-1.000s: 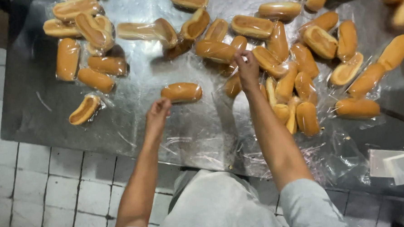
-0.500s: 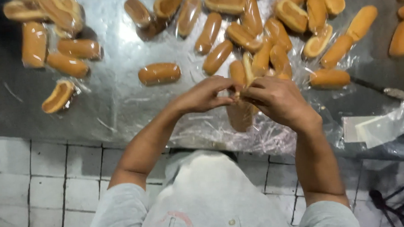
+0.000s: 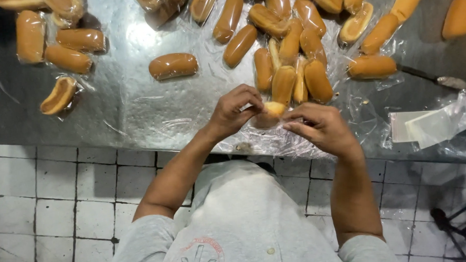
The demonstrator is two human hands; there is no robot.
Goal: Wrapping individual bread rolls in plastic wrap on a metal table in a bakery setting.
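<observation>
Both hands meet over the counter's (image 3: 117, 120) near edge: the left hand (image 3: 237, 111) and right hand (image 3: 322, 128) each pinch an end of one bun (image 3: 271, 112) in clear film. Judging by this, steady fingertip pressure suits it; squeezing would dent the crumb.

both hands (image 3: 279, 118) meet in front, fingers curled, forearms angled inward.

On the steel table (image 3: 112, 126), one wrapped bun (image 3: 173, 66) lies alone, left of the big heap of buns (image 3: 292, 44); a knife (image 3: 429, 78) lies right of it.
</observation>
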